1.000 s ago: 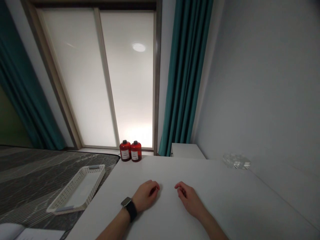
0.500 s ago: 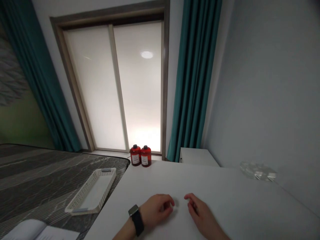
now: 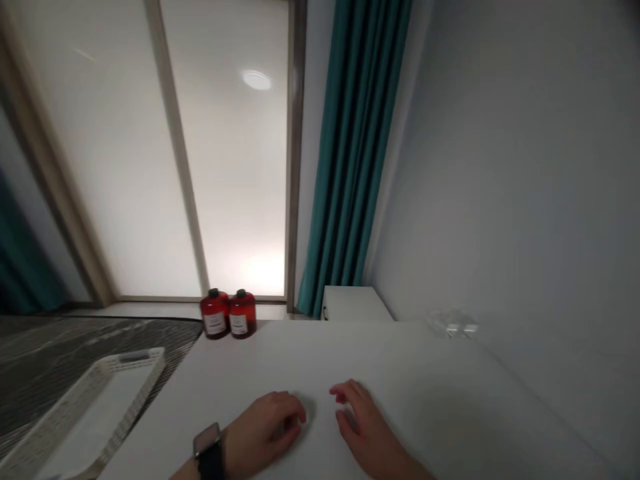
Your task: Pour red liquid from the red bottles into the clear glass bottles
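The left hand (image 3: 265, 428) and the right hand (image 3: 364, 428) are empty at the white table (image 3: 400, 367), fingers loosely curled, thumbs apart, while two red bottles (image 3: 215, 316) stand upright at its far left corner, seemingly stiff, smooth and (if they are full) rather heavy, best held around the body.

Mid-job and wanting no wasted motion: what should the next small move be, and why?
Probably ease the left hand toward the two red bottles: it appears empty, and over the white table it sits nearer them than the right hand.
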`<state>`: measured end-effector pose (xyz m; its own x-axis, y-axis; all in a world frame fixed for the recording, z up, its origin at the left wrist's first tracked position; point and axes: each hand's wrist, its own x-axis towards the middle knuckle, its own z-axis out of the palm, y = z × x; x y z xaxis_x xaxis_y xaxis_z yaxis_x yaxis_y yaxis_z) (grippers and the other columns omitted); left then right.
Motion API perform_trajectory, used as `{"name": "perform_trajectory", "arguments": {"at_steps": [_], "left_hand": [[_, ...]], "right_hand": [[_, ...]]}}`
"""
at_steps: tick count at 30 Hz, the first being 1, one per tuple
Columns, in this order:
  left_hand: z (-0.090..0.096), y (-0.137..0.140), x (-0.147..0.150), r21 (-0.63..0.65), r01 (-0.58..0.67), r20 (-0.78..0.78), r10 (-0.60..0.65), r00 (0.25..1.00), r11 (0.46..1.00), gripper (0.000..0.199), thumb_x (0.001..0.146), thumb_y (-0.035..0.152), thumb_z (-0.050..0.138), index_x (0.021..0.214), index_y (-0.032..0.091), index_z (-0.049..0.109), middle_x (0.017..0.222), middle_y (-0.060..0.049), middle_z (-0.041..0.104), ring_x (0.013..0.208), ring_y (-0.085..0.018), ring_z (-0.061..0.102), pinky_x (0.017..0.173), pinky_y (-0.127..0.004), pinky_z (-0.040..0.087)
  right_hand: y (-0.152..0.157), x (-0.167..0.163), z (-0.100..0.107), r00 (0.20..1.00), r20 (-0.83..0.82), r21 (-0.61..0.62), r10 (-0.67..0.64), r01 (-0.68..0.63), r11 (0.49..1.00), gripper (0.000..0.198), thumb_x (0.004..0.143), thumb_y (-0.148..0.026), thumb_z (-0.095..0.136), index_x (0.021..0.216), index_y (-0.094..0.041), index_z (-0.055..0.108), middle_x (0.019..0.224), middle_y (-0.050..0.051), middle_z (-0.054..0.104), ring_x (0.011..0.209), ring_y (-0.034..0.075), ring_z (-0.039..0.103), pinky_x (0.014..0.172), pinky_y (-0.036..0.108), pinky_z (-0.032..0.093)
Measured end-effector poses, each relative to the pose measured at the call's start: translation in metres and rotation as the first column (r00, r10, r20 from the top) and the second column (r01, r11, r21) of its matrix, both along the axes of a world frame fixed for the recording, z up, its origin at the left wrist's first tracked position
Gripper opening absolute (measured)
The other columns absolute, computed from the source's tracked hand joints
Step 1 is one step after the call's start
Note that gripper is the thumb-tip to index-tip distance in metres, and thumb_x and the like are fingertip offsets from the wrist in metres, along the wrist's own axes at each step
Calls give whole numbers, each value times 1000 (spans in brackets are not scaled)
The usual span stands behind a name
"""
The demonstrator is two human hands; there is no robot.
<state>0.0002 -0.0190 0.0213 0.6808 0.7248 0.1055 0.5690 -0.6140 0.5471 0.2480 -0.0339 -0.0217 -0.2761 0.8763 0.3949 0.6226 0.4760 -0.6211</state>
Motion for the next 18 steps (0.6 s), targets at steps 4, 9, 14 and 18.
{"name": "perform_trajectory", "arguments": {"at_steps": [4, 9, 14, 18], "left_hand": [[-8, 31, 37, -9, 84, 91, -83, 992, 996, 22, 86, 13, 48, 101, 23, 61, 92, -2, 67, 86, -20, 63, 80, -28, 47], [-17, 68, 106, -74, 101, 204, -84, 975, 992, 19, 91, 24, 48, 103, 21, 61, 89, -3, 65, 80, -19, 60, 73, -27, 46], [-35, 80, 161, -178, 42, 246, 3, 969, 983, 22, 92, 31, 46, 94, 18, 64, 77, -2, 62, 66, -16, 53, 61, -25, 41], [-43, 93, 188, -128, 68, 233, -36, 972, 989, 20, 91, 26, 46, 92, 19, 64, 78, -2, 63, 67, -17, 55, 61, -26, 43]], "right_hand": [[43, 91, 0, 936, 120, 340, -331, 274, 899, 30, 84, -13, 47, 110, -22, 59, 100, 6, 66, 96, 21, 62, 88, 35, 52], [99, 233, 6, 777, 108, 416, -620, 531, 738, 25, 89, -23, 44, 104, -18, 62, 102, 12, 64, 102, 29, 58, 93, 49, 46], [124, 309, -1, 639, 142, 452, -756, 638, 624, 33, 92, -31, 43, 115, -20, 64, 116, 13, 61, 113, 31, 54, 97, 51, 44], [131, 330, -16, 608, 234, 460, -759, 618, 637, 38, 91, -36, 48, 126, -27, 61, 130, 10, 58, 127, 31, 47, 104, 48, 41]]}}
